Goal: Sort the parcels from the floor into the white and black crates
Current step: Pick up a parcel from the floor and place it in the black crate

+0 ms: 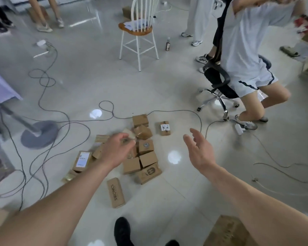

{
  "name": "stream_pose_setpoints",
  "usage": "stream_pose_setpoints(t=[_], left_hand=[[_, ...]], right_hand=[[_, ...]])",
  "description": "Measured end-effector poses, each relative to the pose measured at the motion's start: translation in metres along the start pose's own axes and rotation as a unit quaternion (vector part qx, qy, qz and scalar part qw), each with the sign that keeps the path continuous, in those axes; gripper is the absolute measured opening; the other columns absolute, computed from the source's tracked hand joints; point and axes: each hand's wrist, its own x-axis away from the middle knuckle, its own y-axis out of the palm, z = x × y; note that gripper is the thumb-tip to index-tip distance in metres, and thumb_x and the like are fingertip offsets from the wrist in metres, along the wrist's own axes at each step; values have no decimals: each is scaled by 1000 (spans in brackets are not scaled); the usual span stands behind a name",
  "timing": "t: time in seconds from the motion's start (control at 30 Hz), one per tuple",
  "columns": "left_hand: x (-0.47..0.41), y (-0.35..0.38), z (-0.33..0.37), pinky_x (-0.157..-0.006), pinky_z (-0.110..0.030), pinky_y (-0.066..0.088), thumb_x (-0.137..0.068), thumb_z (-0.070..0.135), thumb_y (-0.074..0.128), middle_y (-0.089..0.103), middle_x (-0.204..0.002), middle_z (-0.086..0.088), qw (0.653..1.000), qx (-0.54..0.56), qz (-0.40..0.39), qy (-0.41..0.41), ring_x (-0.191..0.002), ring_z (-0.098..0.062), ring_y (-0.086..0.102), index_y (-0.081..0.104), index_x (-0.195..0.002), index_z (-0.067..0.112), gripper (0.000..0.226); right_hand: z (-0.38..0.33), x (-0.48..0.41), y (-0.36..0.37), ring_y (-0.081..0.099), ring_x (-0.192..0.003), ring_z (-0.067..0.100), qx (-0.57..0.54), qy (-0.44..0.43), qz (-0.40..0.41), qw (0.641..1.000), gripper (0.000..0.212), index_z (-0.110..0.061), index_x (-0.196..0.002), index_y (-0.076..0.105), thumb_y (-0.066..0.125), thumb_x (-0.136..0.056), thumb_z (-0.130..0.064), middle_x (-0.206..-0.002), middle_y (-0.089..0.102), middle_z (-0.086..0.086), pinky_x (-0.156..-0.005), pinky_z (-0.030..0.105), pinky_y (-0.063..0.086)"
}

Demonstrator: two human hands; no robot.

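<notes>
Several brown cardboard parcels [142,153] lie in a loose pile on the glossy floor ahead of me. One labelled parcel [164,128] sits apart at the pile's far right, and a long printed one [116,192] lies nearer to me. My left hand [116,150] hovers over the pile's middle with curled fingers pinching a small pale parcel [128,133], which is blurred. My right hand [198,150] is stretched out to the right of the pile, fingers spread, holding nothing. Neither the white crate nor the black crate is in view.
Black cables [48,121] loop across the floor left of and behind the pile. A round stand base [39,134] is at the left. Behind are a white wooden chair [138,31], a bottle [168,44] and a person on an office chair [219,82]. A cardboard box [228,231] is at my right foot.
</notes>
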Motion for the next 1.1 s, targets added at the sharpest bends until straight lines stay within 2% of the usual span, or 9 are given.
stream_pose_setpoints(t=[0.07, 0.13, 0.27, 0.4, 0.5, 0.73, 0.8, 0.9, 1.1], left_hand=[[-10, -17, -18, -104, -43, 48, -91, 40, 67, 62, -112, 11, 1000, 6, 12, -14, -113, -17, 60, 64, -115, 29, 26], [-22, -32, -38, -103, -45, 49, -82, 52, 65, 67, -120, 2, 1000, 11, 15, -23, -113, -20, 62, 66, -122, 27, 47], [-48, -57, -76, -105, -42, 47, -89, 45, 67, 65, -129, 3, 998, 23, 2, -50, -119, -17, 60, 65, -129, 24, 45], [-67, -66, -98, -99, -31, 45, -92, 38, 68, 64, -122, 6, 997, 39, 3, -72, -117, -15, 60, 66, -129, 19, 41], [-81, -63, -111, -92, -29, 43, -92, 38, 68, 63, -114, 5, 996, 40, 6, -85, -114, -16, 60, 68, -124, 19, 37], [-115, -39, -125, -108, -40, 44, -86, 51, 66, 63, -133, 4, 989, 51, -14, -139, -120, -16, 58, 65, -127, 25, 49], [-128, -28, -124, -107, -39, 44, -84, 52, 66, 63, -133, 3, 986, 55, -9, -155, -118, -15, 58, 65, -127, 22, 53], [-153, -5, -123, -107, -38, 43, -93, 41, 66, 62, -133, 1, 983, 49, -8, -174, -117, -15, 57, 65, -128, 20, 41], [-217, 62, -127, -103, -33, 41, -96, 36, 63, 61, -127, 2, 978, 73, -13, -195, -121, -18, 55, 65, -120, 22, 28]], right_hand=[[-9, -5, 23, 50, -134, 22, 11, 6, -10, 1000, 57, -30, -153, 44, 51, -101, -50, -149, 52, 4, -112, 39, 39], [-19, -8, 46, 52, -129, 22, 17, 9, -17, 1000, 56, -29, -153, 44, 51, -102, -49, -142, 55, 3, -105, 36, 41], [-35, -19, 86, 50, -104, 16, 14, 20, -28, 999, 50, -28, -151, 47, 50, -103, -44, -99, 57, -12, -89, 30, 35], [-42, -32, 117, 48, -113, 12, 26, 18, -46, 998, 53, -27, -153, 45, 49, -103, -46, -135, 57, 2, -95, 30, 35], [-38, -47, 133, 51, -128, 19, 44, 23, -60, 997, 55, -27, -154, 43, 49, -104, -48, -147, 53, 3, -105, 34, 39], [-18, -100, 159, 50, -131, 19, 57, 42, -105, 992, 56, -26, -154, 43, 48, -103, -46, -147, 55, 4, -110, 39, 41], [-10, -119, 164, 49, -136, 20, 56, 41, -123, 990, 64, -25, -154, 44, 47, -98, -56, -149, 54, 4, -113, 41, 41], [6, -149, 168, 48, -139, 20, 57, 49, -145, 987, 76, -24, -153, 45, 42, -89, -64, -149, 55, 5, -112, 39, 41], [54, -220, 186, 48, -138, 23, 104, 57, -182, 976, 59, -22, -155, 42, 46, -103, -49, -151, 53, 7, -107, 36, 39]])
